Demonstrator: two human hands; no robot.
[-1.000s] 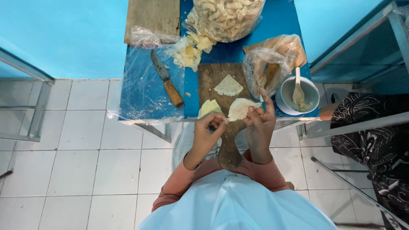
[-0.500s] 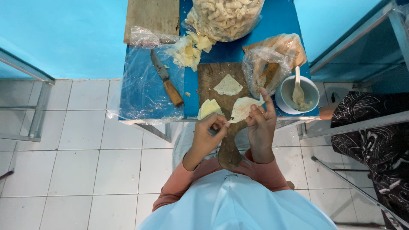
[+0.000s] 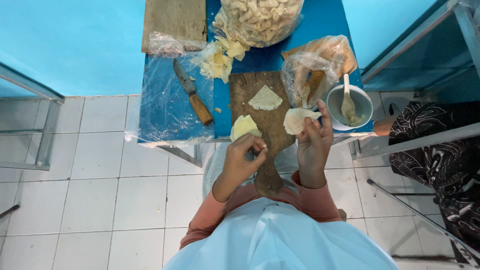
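Both hands work just above the near edge of a small blue tabletop (image 3: 320, 20), seen from straight overhead. My right hand (image 3: 314, 145) cradles a pale, thin dough wrapper (image 3: 298, 120) on its open fingers, thumb pressed across to keep the sheet flat and facing up. My left hand (image 3: 243, 160) is curled in a loose pinch; its fingertips meet near a small stack of yellowish wrappers (image 3: 244, 127), but I cannot tell whether anything is caught between them.

Under both hands lies a dark wooden board (image 3: 265, 150), its handle pointing back toward my body, so it juts past the tabletop's edge. One folded wrapper (image 3: 265, 98) rests farther up the board. Just right of my right hand stands a white bowl (image 3: 350, 107) with a pale spoon (image 3: 347, 102) in it, close enough to reach. A wood-handled knife (image 3: 192, 98) lies on clear plastic sheeting (image 3: 167, 110) to the left. At the far edge sits a big plastic bag of pale curled pieces (image 3: 260, 20). White floor tiles (image 3: 90, 200) surround everything.
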